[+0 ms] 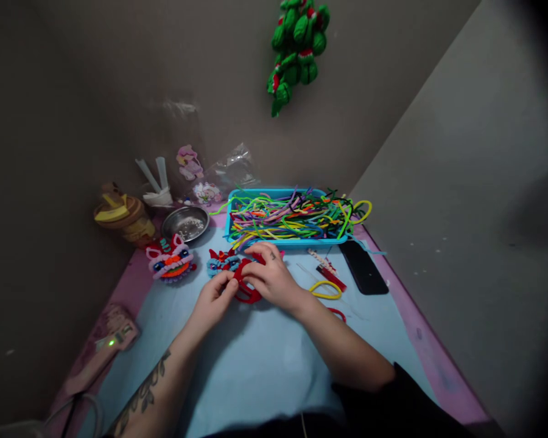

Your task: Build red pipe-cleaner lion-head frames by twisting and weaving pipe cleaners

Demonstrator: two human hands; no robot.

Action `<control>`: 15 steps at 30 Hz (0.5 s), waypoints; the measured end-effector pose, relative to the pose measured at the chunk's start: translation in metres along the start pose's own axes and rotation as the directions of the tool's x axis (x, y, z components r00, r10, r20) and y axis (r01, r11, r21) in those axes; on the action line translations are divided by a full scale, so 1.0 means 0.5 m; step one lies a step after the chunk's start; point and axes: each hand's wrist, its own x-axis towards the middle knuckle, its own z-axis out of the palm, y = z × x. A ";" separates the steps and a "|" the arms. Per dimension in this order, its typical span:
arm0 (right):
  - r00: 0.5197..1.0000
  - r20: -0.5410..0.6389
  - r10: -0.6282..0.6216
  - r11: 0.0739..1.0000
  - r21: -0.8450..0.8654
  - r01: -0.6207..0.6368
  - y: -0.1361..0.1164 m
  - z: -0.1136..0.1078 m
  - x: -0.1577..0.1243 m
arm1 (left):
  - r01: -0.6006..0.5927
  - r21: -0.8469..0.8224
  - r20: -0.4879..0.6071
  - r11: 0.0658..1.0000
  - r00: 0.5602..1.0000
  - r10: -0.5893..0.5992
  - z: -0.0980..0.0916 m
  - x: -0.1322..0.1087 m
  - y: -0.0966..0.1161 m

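Observation:
Both hands meet over the middle of the table around a red fuzzy pipe-cleaner piece (248, 295) bent into loops. My left hand (217, 295) pinches its left side between thumb and fingers. From above and the right, my right hand (272, 277) closes its fingers on the same piece, covering part of it. Just behind them lies a blue and red pipe-cleaner lion head (222, 261), partly hidden by the hands. A finished-looking pink and purple lion head (171, 261) stands farther left.
A blue tray (288, 244) piled with colourful pipe cleaners sits at the back. To the right are a black phone (365, 267), a red lighter (332, 278) and a yellow loop (325, 290). Leftward are a metal bowl (186, 223), a lidded cup (128, 219) and a glue gun (105, 350).

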 end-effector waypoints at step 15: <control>0.999 0.043 -0.027 0.990 -0.136 0.033 -0.010 0.015 -0.014 | -0.105 0.182 0.022 0.978 0.994 0.103 0.002 -0.002 0.007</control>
